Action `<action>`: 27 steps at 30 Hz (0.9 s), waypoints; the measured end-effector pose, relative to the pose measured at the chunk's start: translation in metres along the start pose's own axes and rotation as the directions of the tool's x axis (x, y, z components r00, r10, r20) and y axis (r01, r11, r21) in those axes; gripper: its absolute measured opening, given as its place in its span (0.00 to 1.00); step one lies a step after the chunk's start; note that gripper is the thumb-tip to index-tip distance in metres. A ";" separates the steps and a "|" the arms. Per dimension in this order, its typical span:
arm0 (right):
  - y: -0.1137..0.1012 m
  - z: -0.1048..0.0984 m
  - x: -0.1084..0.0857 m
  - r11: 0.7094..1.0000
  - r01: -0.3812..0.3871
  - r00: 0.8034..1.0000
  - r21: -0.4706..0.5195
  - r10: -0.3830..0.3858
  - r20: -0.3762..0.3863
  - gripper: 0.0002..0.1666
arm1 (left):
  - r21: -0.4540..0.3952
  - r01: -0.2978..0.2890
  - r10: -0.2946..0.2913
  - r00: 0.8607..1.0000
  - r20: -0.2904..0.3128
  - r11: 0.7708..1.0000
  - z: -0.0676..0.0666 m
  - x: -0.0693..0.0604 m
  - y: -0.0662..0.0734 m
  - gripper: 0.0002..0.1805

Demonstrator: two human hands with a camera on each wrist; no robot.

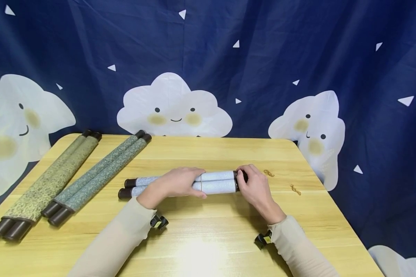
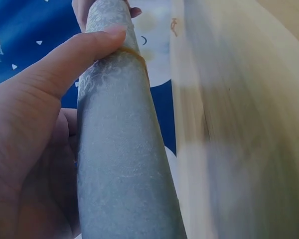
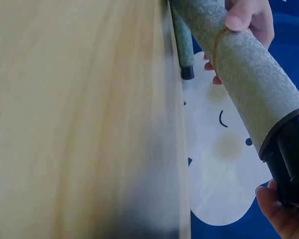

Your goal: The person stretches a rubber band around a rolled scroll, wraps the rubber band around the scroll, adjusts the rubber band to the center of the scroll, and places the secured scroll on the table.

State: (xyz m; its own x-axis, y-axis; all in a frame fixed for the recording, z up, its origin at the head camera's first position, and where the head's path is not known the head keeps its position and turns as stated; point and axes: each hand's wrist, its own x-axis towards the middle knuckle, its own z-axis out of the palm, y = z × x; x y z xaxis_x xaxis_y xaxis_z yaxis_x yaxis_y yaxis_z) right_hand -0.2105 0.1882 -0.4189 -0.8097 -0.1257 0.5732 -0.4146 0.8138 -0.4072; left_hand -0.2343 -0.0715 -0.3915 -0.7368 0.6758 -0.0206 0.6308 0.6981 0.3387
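My left hand grips the pale-blue scroll mid-length, my right hand its dark right end. A green scroll and a yellow scroll lie left on the wooden table; a blue curtain hangs at its far side.

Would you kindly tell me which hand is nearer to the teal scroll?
Left: the left hand lies to the right of the teal scroll; the right hand is farther right.

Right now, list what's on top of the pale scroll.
The left hand grips the pale scroll from above, a thin band wraps it, and the right hand holds one end. The surface under the hands is covered.
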 end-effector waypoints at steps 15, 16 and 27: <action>0.003 0.000 0.001 1.000 0.002 1.000 -0.018 -0.002 0.012 0.10 | -0.010 0.000 0.000 1.000 0.009 1.000 -0.001 -0.001 -0.006 0.43; 0.003 -0.001 0.001 1.000 -0.002 1.000 -0.015 0.002 0.012 0.10 | -0.010 0.006 -0.005 1.000 0.010 1.000 -0.001 -0.001 -0.007 0.42; 0.003 0.000 0.000 1.000 -0.010 1.000 -0.014 0.010 0.009 0.10 | -0.016 0.024 -0.024 1.000 0.004 1.000 -0.002 -0.001 -0.004 0.53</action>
State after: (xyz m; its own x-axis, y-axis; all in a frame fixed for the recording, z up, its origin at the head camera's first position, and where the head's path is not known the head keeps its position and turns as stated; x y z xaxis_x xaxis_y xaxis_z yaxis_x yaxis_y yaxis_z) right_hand -0.2114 0.1913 -0.4203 -0.8172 -0.1226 0.5632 -0.4008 0.8231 -0.4024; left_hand -0.2362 -0.0755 -0.3913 -0.7507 0.6599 -0.0321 0.6092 0.7102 0.3529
